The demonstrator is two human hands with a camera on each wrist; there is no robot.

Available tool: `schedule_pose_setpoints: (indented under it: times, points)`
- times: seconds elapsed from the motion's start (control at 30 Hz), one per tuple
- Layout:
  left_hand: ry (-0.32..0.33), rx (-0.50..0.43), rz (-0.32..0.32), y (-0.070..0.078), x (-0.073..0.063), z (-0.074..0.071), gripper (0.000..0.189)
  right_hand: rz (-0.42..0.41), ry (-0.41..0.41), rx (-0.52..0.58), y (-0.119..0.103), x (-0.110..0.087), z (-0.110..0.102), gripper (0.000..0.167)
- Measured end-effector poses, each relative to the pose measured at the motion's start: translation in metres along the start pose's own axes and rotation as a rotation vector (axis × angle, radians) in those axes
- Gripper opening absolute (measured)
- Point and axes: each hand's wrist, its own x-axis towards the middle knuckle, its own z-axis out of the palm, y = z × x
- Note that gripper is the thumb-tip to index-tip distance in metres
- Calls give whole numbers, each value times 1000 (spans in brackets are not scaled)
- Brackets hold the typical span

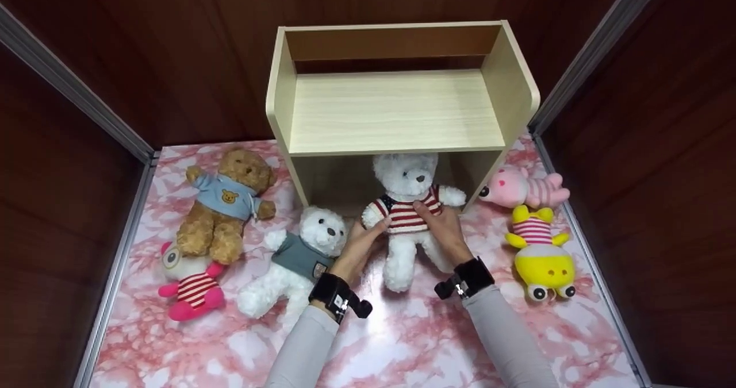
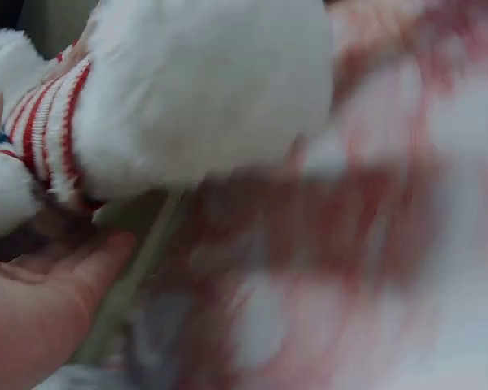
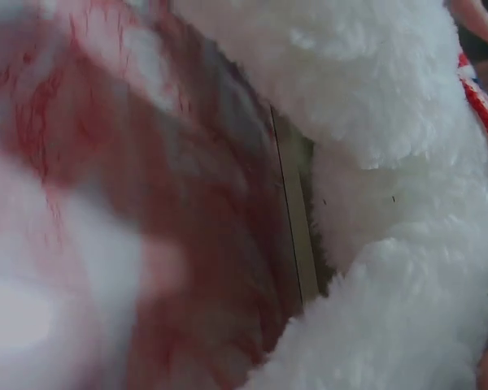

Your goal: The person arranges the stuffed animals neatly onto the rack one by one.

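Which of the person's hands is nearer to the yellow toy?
The right hand: it holds the white striped-shirt bear by the side facing the yellow toy; the left hand holds that bear's far side.

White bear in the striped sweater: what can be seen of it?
The white bear looks like plush with fluffy fur and a dark nose. Its knitted-looking sweater has red and cream stripes and a dark blue patch by one shoulder. It faces the head camera, head at the lower opening of the shelf, legs toward the person. The left hand and right hand grip its sides.
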Motion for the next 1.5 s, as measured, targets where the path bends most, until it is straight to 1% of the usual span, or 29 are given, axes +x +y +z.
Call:
schedule_pose_setpoints:
  times: [0.07, 0.1, 0.13, 0.17, 0.23, 0.3, 0.37, 0.43, 0.5, 0.63, 0.67, 0.77, 0.87, 0.93, 1.0, 1.07, 1.13, 1.27, 1.33, 1.4, 1.5]
  points:
    - [-3, -173, -49, -7, 0, 1, 66, 21, -6, -3, 0, -1, 2, 41]
    - [-5, -229, -69, -11, 0, 2, 61, 34, -3, -8, 0, -2, 3, 42]
    - [-4, -254, -74, -13, -1, 3, 57, 44, 3, -19, -1, -3, 4, 44]
    - [-7, -257, -70, -15, -1, 4, 56, 53, 8, -25, -1, -4, 5, 44]
    - [-24, -222, -56, -19, -1, 7, 54, 57, 20, -39, -2, -4, 7, 45]
    - [-26, -117, -34, -20, -1, 10, 58, 60, 31, -60, -2, -5, 9, 46]
    - [-4, 4, -16, -21, -2, 12, 66, 66, 27, -64, -2, -5, 10, 47]
    - [26, 110, -15, -20, -3, 12, 72, 86, 1, -67, -2, -6, 11, 47]
    - [69, 177, -8, -19, -4, 11, 76, 102, -44, -60, -3, -8, 11, 46]
    - [146, 219, 40, -19, -2, 5, 77, 73, -172, -79, -7, -10, 6, 39]
    - [163, 226, 56, -18, -1, 4, 76, 58, -201, -103, -7, -10, 4, 38]
    - [188, 236, 82, -17, 2, 1, 66, 14, -304, -151, -9, -11, -1, 39]
    - [211, 250, 87, -16, 4, -1, 58, -17, -407, -166, -9, -12, -4, 45]
    - [228, 274, 80, -16, 4, -2, 54, -21, -441, -170, -7, -13, -6, 46]
    - [236, 292, 81, -17, 5, -2, 53, -21, -438, -188, -6, -13, -6, 44]
    - [246, 313, 87, -19, 5, -3, 50, -11, -399, -197, -5, -14, -6, 40]
    - [247, 324, 105, -20, 5, -4, 47, -18, -352, -200, -5, -12, -4, 38]
    - [252, 358, 121, -22, 5, -4, 44, 13, -304, -146, -3, -11, 2, 36]
    - [251, 373, 104, -22, 5, -3, 44, 39, -293, -123, -1, -11, 4, 34]
    - [243, 366, 85, -21, 5, -3, 45, 67, -276, -90, 2, -10, 7, 33]
    - [225, 363, 76, -20, 6, -1, 46, 83, -237, 6, 6, -8, 13, 31]
